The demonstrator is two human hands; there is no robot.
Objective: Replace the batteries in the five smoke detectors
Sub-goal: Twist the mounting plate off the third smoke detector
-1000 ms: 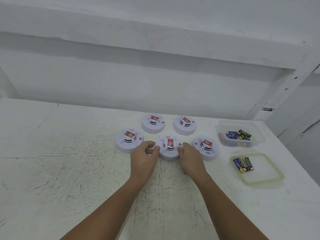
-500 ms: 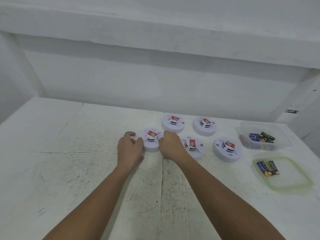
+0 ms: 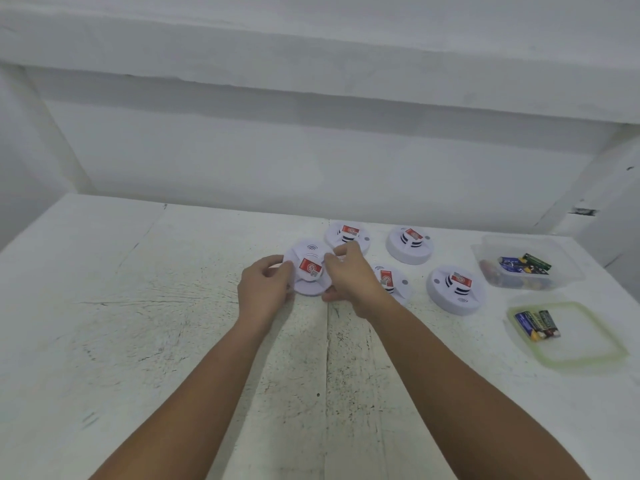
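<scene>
Both my hands hold one white round smoke detector (image 3: pixel 309 268) with a red label, tilted up off the white table (image 3: pixel 173 323). My left hand (image 3: pixel 265 289) grips its left edge and my right hand (image 3: pixel 349 278) grips its right edge. Several more white detectors lie on the table: one behind my right hand (image 3: pixel 347 233), one at the back (image 3: pixel 409 244), one partly hidden by my right wrist (image 3: pixel 391 280), and one further right (image 3: pixel 455 289).
At the right stands a clear plastic tub (image 3: pixel 568 268) holding several batteries (image 3: pixel 523 265). In front of it lies a green-rimmed lid (image 3: pixel 595 351) with a few batteries (image 3: pixel 536 325) on it. A white wall rises behind the table.
My hands left the middle detector, moved to the left one, took hold of it and tilted it up off the table. The view shifted left.
</scene>
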